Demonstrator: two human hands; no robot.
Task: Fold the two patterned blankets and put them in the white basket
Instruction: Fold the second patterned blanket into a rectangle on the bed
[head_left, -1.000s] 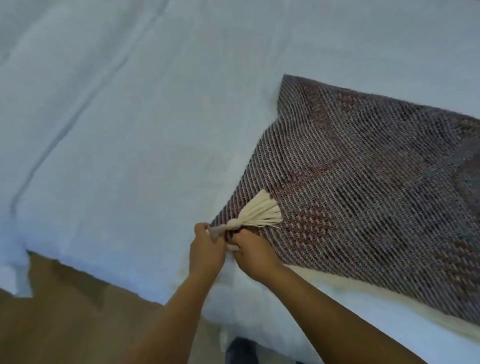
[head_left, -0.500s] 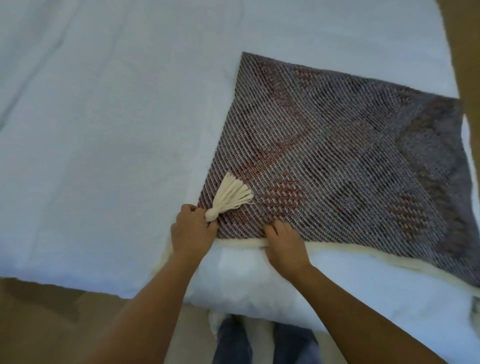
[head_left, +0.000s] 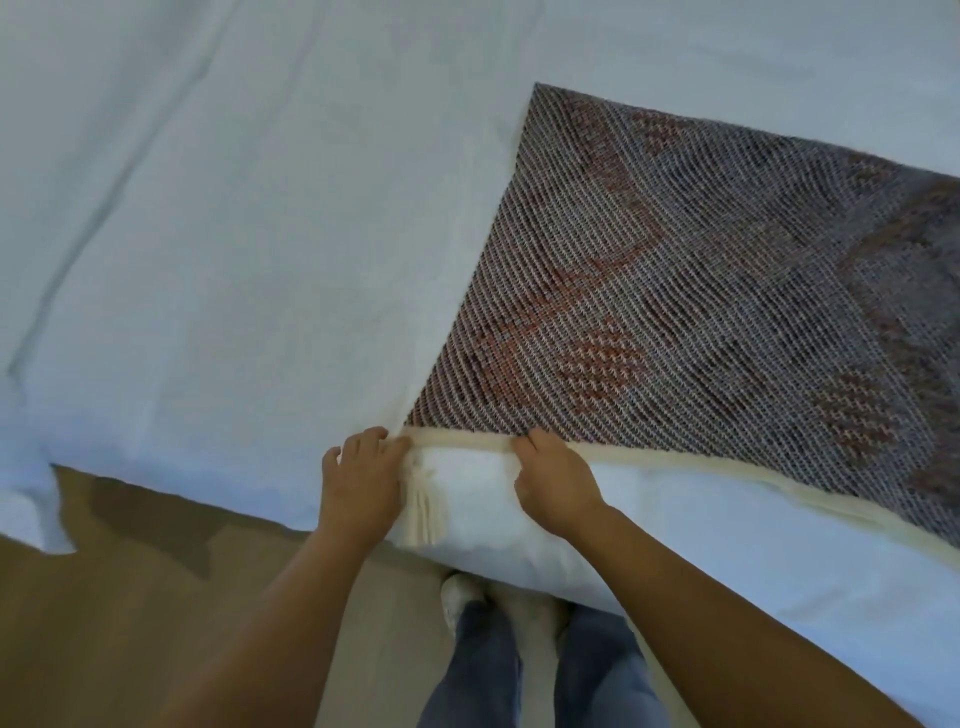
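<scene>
Grey-and-rust woven patterned blanket (head_left: 701, 291): flat on white-sheeted bed (head_left: 234, 234), spread toward 2 o'clock.
Left hand (head_left: 358, 483): fingers curled, pinching blanket's 6 o'clock corner above cream yarn tassel (head_left: 426, 512).
Right hand (head_left: 558, 483): fingers pinching blanket's cream edge.

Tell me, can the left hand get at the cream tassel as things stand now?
Probably yes. The cream tassel hangs off the bed right beside the left hand, with nothing between them. But that hand holds the corner of the patterned blanket, so it must let go first.
</scene>
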